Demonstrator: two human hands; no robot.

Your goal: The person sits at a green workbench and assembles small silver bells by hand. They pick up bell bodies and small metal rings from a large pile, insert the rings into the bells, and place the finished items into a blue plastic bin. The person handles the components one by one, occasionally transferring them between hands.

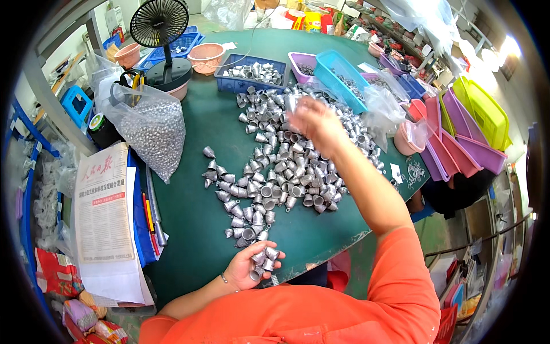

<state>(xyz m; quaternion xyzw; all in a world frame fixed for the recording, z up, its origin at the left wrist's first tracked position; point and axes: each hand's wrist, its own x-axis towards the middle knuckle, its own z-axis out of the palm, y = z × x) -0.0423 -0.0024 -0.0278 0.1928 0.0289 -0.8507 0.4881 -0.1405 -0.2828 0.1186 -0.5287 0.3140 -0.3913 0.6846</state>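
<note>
- I see red and black print on the newspaper [102, 215], worktop's [197, 241] left side.
- Near the front edge, the left hand [245, 268] cups bell-shaped metal caps [268, 265].
- The right hand [316, 123] blurs above their heap [281, 186]; I can't tell its grip.

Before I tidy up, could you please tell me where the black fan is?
In the head view, the black fan is at upper left, just beyond the clear bag of small metal pieces.

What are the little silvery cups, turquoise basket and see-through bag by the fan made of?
Silvery cups: probably metal, perhaps coated, being grey with a soft sheen.
Turquoise basket: likely moulded plastic, smooth-looking, from its even, bright colour.
See-through bag: apparently thin plastic film, being clear, creased and glossy.
</note>
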